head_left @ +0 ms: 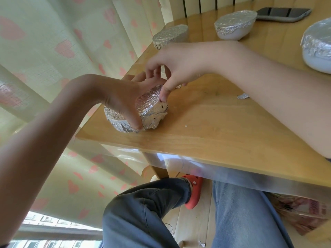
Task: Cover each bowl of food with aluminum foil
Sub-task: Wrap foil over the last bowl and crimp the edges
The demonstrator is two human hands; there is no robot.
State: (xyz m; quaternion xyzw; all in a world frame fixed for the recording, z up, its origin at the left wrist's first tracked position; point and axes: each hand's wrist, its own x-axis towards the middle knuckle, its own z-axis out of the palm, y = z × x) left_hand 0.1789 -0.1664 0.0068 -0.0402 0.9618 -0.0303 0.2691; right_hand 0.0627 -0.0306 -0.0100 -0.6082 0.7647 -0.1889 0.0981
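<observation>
**Crimping the foil skirt on the nearest bowl**

The foil-wrapped bowl (136,111) sits on the wooden table (223,133), close to the table's near corner, and both hands are on it. The left hand (123,97) lies over the top and near side, thumb pressed down the skirt towards the base, closed on the bowl to hold it steady. The right hand (172,68) reaches in from the far side; its thumb pushes the foil at the rim while the other fingers curl loosely above, so it presses more than it clasps.

The top looks drawn flat, but the skirt on the side away from the corner flares out in a loose, ragged flap (157,119). To do this step well, keep the left hand bearing down so the bowl cannot slide towards the edge, and work the right thumb round the rim in short presses, folding that flap under the curve. Press lightly: crumpled foil this thin probably tears if dragged.

Beyond the bowl a torn foil scrap (243,96) lies on the table. Farther back stand three foil-covered bowls: one (170,35) at the table's far edge, one (234,24) nearer the middle, one (318,45) at the frame's right. A phone (283,14) lies behind them. This looks like the last bowl.
</observation>
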